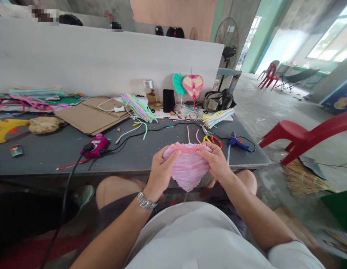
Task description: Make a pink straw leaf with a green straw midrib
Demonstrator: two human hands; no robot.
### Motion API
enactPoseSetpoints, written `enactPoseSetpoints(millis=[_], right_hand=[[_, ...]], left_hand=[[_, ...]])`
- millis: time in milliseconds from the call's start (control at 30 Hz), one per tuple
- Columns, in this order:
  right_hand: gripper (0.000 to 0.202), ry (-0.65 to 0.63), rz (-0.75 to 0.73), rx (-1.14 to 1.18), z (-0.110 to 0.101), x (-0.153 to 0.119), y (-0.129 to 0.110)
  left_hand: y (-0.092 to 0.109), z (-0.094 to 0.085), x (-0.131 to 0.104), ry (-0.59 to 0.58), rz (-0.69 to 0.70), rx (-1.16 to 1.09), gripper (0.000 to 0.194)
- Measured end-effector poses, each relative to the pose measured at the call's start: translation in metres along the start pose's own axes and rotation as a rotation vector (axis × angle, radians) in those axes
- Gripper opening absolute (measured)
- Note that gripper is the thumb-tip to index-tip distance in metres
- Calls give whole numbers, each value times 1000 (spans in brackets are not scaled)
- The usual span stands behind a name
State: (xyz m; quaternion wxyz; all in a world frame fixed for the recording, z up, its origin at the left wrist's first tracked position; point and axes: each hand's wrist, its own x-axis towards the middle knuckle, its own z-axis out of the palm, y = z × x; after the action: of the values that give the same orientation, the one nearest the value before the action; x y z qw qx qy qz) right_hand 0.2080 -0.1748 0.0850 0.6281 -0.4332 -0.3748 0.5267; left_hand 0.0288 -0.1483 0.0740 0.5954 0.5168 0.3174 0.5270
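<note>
A heart-shaped piece of pink and lilac fuzzy strips (pixel 189 170) hangs between my hands, its point downward, just in front of the table edge. My left hand (pixel 162 168) pinches its upper left side, thumb on the near face. On the upper right side, my right hand (pixel 217 160) grips it the same way. A thin pale stick (pixel 188 133) rises above its top edge. Beyond it lie scissors with red and yellow handles (pixel 215 141) and a blue glue gun (pixel 238 142).
A magenta power socket block (pixel 96 145) with a black cable sits left on the grey table (pixel 128 157). Farther back are cardboard sheets (pixel 92 115), bundled coloured strips (pixel 140 108), a black phone (pixel 168 101), a jar (pixel 150 92) and finished hearts (pixel 193 86). A yellow glue gun (pixel 6 129) lies far left.
</note>
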Motion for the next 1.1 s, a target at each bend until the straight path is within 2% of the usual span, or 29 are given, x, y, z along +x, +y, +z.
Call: enactPoseSetpoints(millis=[567,767,900,1100], right_hand=[[36,10,-18,-9,-9,-2,1],[33,-35,-30,-35,-12,-5,0],[31,-64,-93,-34,-13,-8,-3],[26,55,-316,-93,-11,-9,7]], left_hand=[[5,3,-2,-88,12,172,29],[11,0,2,-88,10,135,29],[16,-3,8,-7,30,105,28],[20,-3,11,25,202,281,30]])
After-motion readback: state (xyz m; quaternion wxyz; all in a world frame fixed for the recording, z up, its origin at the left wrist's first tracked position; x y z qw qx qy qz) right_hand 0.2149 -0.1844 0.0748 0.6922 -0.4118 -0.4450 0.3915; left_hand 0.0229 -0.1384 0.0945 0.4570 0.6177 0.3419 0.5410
